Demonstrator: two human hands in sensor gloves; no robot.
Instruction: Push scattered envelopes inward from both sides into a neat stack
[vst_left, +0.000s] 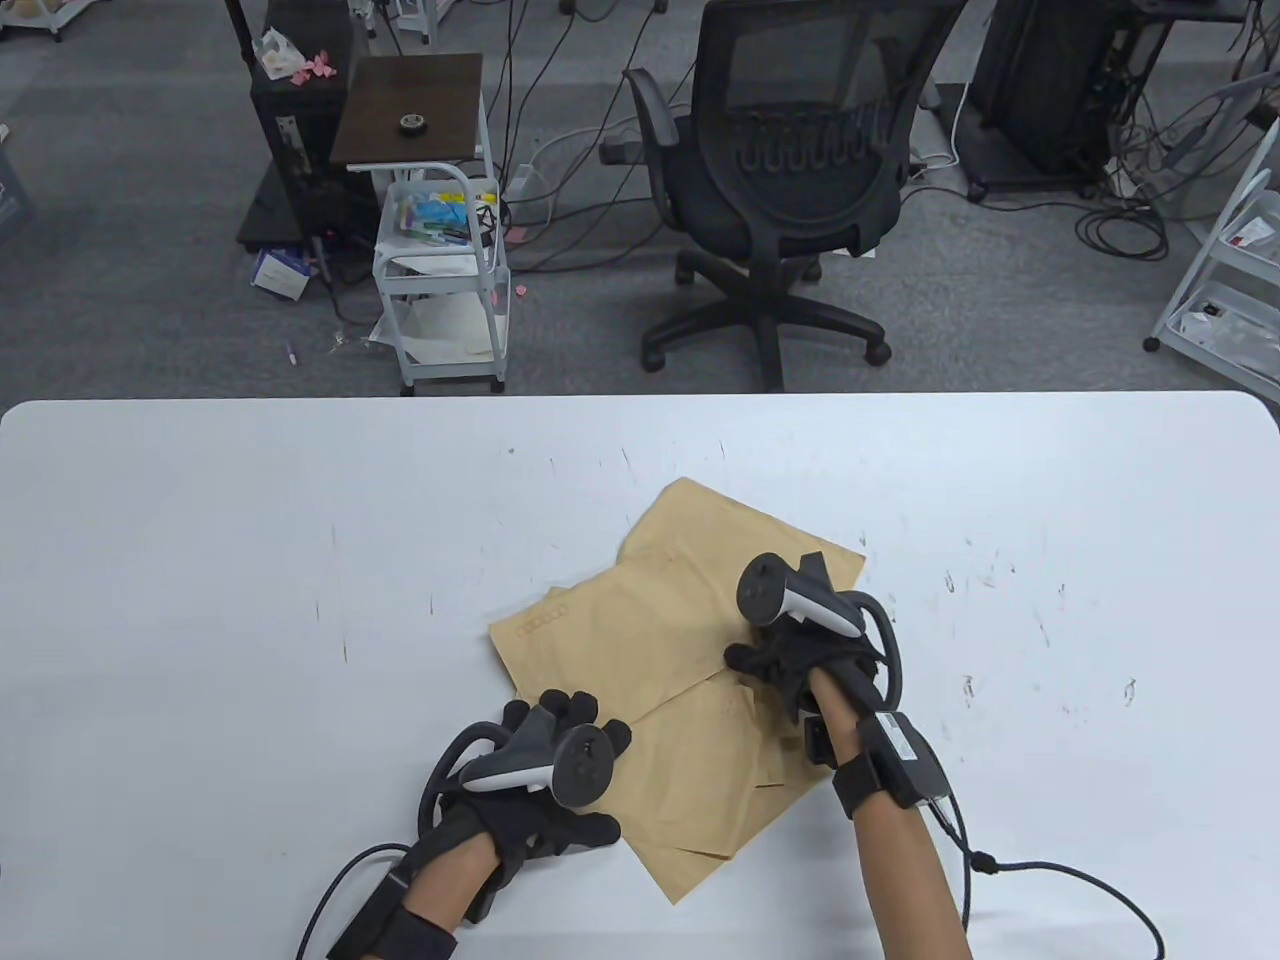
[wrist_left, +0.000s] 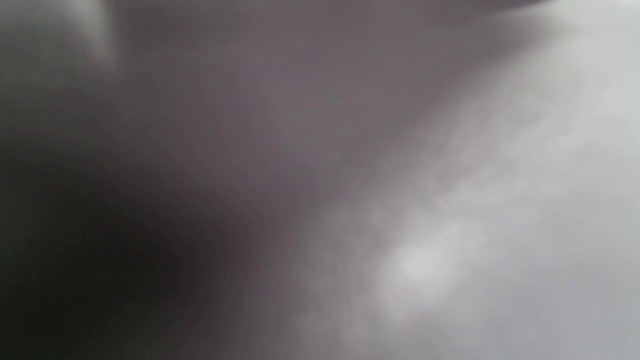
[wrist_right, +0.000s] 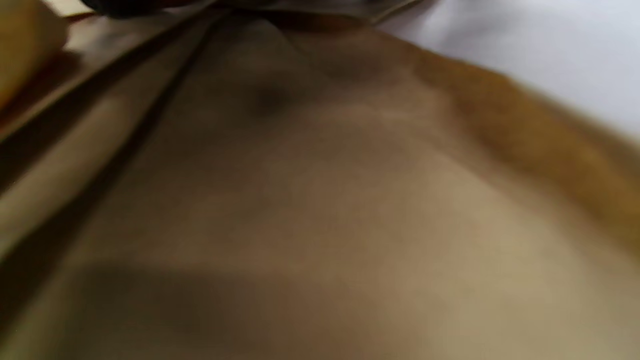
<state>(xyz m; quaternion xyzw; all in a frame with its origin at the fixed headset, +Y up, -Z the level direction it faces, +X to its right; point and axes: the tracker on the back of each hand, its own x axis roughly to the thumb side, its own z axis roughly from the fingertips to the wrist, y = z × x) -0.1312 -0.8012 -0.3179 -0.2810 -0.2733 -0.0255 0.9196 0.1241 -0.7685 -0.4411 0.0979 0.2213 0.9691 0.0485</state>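
Note:
Several brown paper envelopes (vst_left: 640, 620) lie overlapped and fanned out on the white table (vst_left: 200, 560), near its front middle. My left hand (vst_left: 560, 770) rests palm down at the pile's lower left edge, fingers spread on the table and the envelope edge. My right hand (vst_left: 790, 660) rests palm down on top of the pile's right side, its fingers hidden under the tracker. The right wrist view is filled by blurred brown envelope paper (wrist_right: 320, 200) with a strip of white table (wrist_right: 540, 50) at top right. The left wrist view is a grey blur.
Cables from both gloves trail over the table's front edge (vst_left: 1050, 880). Beyond the far edge stand a black office chair (vst_left: 790, 180) and a white cart (vst_left: 440, 270) on the floor. Small dark scuff marks (vst_left: 1000, 580) dot the table to the right.

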